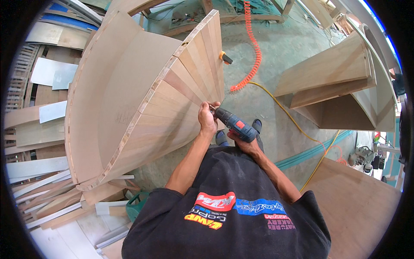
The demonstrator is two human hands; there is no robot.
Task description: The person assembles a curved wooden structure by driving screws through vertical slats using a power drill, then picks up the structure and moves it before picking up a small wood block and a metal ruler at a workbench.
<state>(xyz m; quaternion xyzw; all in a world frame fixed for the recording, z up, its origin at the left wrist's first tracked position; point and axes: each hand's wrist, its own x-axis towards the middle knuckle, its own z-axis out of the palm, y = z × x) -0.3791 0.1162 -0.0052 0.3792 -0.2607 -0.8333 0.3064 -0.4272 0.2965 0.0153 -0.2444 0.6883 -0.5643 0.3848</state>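
Observation:
My right hand (pixel 244 143) is wrapped round the handle of a dark blue cordless drill (pixel 235 124). The drill's nose points up and left at a curved, slatted wooden piece (pixel 181 88). Beside the chuck, the fingers of my left hand (pixel 208 117) are pinched together close to the slats. What they hold, if anything, is too small to make out. The slatted piece stands to my left and joins a wide curved panel (pixel 125 77) behind it. A black and orange clamp (pixel 225 58) sits at its far right edge.
A coiled orange air hose (pixel 254 52) hangs down to the floor and meets a yellow hose (pixel 276 98). At the right stands another curved wooden piece (pixel 332 71). A brown board (pixel 349 207) lies near right. Stacked wood strips (pixel 47 190) and a green container (pixel 137 206) are at left.

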